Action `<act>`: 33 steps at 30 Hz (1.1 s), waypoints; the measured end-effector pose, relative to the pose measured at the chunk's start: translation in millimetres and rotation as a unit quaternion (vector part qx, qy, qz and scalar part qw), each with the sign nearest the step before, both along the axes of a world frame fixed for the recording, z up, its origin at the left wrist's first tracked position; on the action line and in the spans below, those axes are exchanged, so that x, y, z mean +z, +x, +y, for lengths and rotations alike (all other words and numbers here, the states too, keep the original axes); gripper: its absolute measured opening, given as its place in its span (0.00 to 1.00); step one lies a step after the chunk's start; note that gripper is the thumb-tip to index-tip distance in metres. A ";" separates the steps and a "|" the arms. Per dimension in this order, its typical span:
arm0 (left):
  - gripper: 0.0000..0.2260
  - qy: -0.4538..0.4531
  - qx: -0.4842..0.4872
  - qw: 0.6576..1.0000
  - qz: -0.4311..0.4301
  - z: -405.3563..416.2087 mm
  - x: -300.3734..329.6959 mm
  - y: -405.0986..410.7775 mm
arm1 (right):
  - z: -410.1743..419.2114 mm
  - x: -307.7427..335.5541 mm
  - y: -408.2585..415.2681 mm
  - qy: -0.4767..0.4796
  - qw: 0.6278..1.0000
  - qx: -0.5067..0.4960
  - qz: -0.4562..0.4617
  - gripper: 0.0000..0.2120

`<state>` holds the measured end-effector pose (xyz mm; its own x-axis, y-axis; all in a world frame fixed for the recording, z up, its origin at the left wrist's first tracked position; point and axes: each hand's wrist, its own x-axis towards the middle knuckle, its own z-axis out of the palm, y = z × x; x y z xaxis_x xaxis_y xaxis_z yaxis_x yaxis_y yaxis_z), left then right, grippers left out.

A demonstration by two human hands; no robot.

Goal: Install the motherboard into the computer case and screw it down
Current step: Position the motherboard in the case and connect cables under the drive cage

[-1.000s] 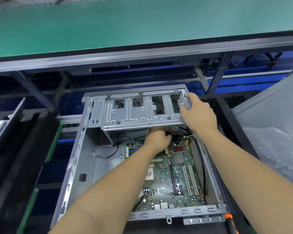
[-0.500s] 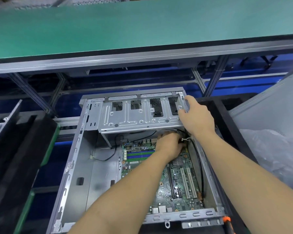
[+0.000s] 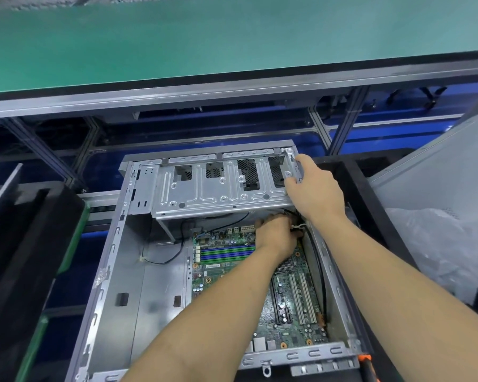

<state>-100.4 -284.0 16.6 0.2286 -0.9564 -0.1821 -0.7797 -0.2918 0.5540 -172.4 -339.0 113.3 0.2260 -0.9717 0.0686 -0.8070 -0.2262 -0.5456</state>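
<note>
A green bench point(image 3: 204, 42) on a metal frame runs across the far side of the scene, and below it the open computer case point(image 3: 113, 260) lies on its side in a dark tray.

The left hand point(image 3: 278, 235) reaches to the far right corner of the motherboard point(image 3: 232, 260), just under the near edge of the drive cage point(image 3: 218, 186). Its fingers curl down among the cables point(image 3: 298, 226) there; whether this grip actually holds a cable or the board's edge cannot be told, since the back of the hand hides the fingertips. The right hand point(image 3: 315, 188) lies farther off and above, its fingers wrapped over the right end of the drive cage, apparently holding it up.

The motherboard lies flat on the case floor against the right wall, its long axis running near to far. The corner being worked sits directly beneath the left hand, so that hand is the nearer one; the right is occupied with the cage. Probably the board's far edge must settle under the cage before any screw goes in. An orange-handled tool point(image 3: 366, 362) pokes in at the near right.
</note>
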 end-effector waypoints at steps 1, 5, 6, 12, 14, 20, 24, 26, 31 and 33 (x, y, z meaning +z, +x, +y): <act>0.11 0.008 -0.001 1.000 0.002 -1.4 0.7 0.5 | 0.2 -0.2 0.0 -0.002 1.000 0.000 -0.001 0.25; 0.11 0.010 0.006 1.000 0.026 -2.5 -2.1 2.1 | 0.9 0.7 -0.2 -0.003 1.000 0.000 0.001 0.25; 0.11 -0.001 0.012 0.999 0.029 -0.9 -4.0 2.2 | 1.0 1.0 -0.1 -0.002 1.000 -0.001 0.001 0.25; 0.10 -0.038 0.031 0.997 0.057 3.6 -12.8 2.6 | 1.3 2.6 0.8 0.009 1.000 -0.004 0.003 0.25; 0.11 -0.031 0.028 0.998 0.050 0.9 -11.9 3.7 | 1.6 2.5 0.9 0.008 1.000 -0.006 0.003 0.25; 0.11 0.000 0.005 0.999 0.054 -4.6 -9.9 11.4 | 1.5 2.4 0.5 0.006 1.000 -0.004 0.001 0.26; 0.06 0.001 0.013 0.997 0.070 -6.0 -10.4 12.0 | 1.0 1.8 -0.4 0.004 1.000 -0.002 0.001 0.25; 0.07 -0.013 0.016 0.997 0.074 -5.9 -12.9 11.6 | 0.7 1.6 -0.2 0.005 1.000 -0.003 0.001 0.25; 0.11 -0.024 0.009 0.997 0.066 -5.7 -15.0 12.4 | 0.5 2.0 0.1 0.006 1.000 -0.003 0.000 0.25; 0.12 -0.033 0.003 0.998 0.059 -4.7 -14.6 13.4 | 0.8 2.1 0.0 0.006 1.000 -0.003 0.001 0.25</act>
<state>-87.1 -288.7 2.0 0.2160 -0.9655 -0.1453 -0.7063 -0.2572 0.6595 -172.3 -338.3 115.5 0.2201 -0.9738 0.0572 -0.8090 -0.2150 -0.5471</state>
